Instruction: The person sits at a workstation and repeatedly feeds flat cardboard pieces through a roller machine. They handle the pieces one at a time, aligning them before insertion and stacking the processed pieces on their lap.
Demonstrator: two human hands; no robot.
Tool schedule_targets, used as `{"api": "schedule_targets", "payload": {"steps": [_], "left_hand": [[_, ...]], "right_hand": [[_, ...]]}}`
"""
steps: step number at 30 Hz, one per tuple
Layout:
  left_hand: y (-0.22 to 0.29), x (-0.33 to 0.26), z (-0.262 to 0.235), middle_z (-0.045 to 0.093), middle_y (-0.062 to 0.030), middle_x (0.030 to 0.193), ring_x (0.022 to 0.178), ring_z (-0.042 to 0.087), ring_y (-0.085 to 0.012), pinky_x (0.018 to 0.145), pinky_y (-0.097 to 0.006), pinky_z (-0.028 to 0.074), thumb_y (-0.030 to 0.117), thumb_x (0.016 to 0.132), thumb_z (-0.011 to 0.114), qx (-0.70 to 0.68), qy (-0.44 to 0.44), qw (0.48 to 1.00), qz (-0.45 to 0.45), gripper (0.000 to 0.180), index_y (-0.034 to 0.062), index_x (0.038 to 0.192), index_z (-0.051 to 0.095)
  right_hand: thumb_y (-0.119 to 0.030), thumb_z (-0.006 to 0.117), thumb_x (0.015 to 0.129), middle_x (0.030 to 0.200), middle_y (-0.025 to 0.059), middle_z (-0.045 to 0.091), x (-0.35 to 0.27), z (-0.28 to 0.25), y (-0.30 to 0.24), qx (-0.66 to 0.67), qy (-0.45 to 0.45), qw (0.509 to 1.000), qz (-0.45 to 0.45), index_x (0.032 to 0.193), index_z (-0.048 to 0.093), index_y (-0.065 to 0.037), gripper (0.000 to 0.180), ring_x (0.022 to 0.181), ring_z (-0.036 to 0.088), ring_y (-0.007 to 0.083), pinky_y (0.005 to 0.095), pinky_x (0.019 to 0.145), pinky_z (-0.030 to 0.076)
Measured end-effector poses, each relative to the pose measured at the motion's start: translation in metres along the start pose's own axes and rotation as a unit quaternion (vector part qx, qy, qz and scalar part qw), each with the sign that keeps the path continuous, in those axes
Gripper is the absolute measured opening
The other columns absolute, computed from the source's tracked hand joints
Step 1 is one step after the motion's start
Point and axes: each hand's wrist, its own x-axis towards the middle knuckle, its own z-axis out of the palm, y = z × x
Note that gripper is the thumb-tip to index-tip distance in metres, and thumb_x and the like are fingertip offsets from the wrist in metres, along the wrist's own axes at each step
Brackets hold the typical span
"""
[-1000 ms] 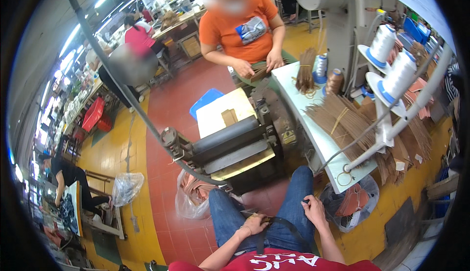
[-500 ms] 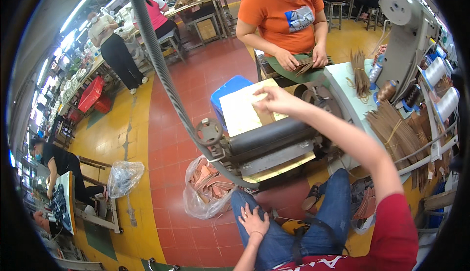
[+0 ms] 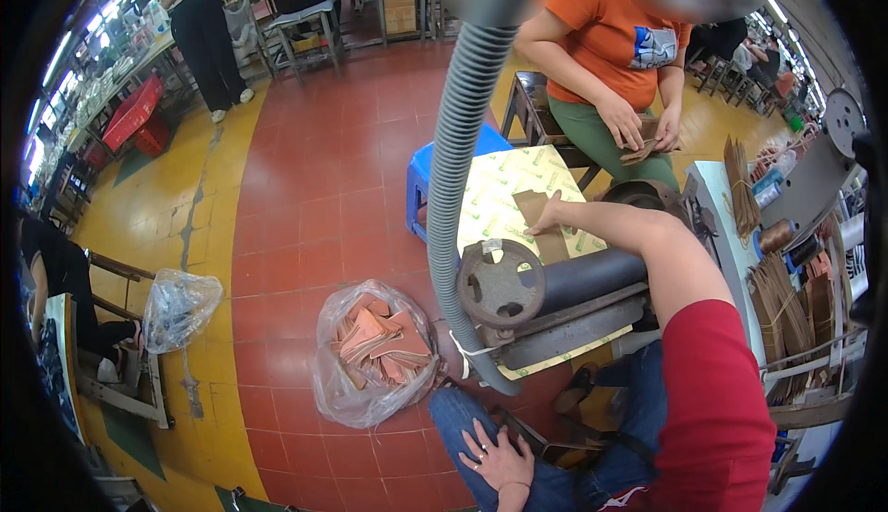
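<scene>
Right hand: the right hand reached forward over the machine, fingers spread and flat, fingertips pressing on a brown leather piece – not clamped round it, only laid on top.
Brown leather piece: it lay flat on the pale patterned sheet that covered the feed table, just behind the dark roller, its near end running down toward the roller.
Left hand: the left hand rested open, palm down, on the person's own thigh in blue jeans, fingers loosely apart, holding nothing; a ring showed on one finger.
Machine: the dark roller ended on the left in a round metal wheel with holes; a ribbed grey hose rose from beside the wheel up past the top of the view.
Sleeve: a red sleeve covered the right upper arm; the forearm was bare.
Floor, left of machine: a clear plastic bag stuffed with tan leather offcuts stood on the red tiles, close to the hose's lower end; a second, emptier clear bag hung near a wooden frame further left.
Behind the table: a blue stool stood just beyond the patterned sheet.
Co-worker: a person in an orange shirt sat opposite – both hands on brown pieces in the lap.
Right side: bundles of brown strips lay on a pale bench.
</scene>
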Motion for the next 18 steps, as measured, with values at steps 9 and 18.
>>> {"api": "schedule_targets", "payload": {"steps": [9,18], "left_hand": [[-0.003,0.003,0.002,0.027,-0.0126,0.147,0.137,0.015,-0.0392,0.104,-0.062,0.011,0.036,0.076,0.061,-0.011,0.006,1.0,-0.001,0.033,0.0172,0.103,0.064],[0.0,0.003,0.004,0.028,-0.0137,0.146,0.136,0.016,-0.0404,0.103,-0.063,0.013,0.037,0.076,0.062,0.004,0.02,1.0,0.003,0.032,0.0162,0.1,0.065]], "right_hand": [[-0.026,0.086,0.055,0.11,0.0218,0.056,0.02,0.007,-0.001,0.028,0.057,0.998,-0.012,0.129,0.033,0.013,0.099,0.085,0.061,0.0271,0.0397,0.058,0.051],[-0.026,0.077,0.06,0.093,0.0166,0.067,-0.006,-0.003,-0.022,-0.23,0.138,0.939,-0.215,0.092,0.067,0.003,0.045,0.079,0.066,0.0272,0.0355,0.064,0.053]]}}
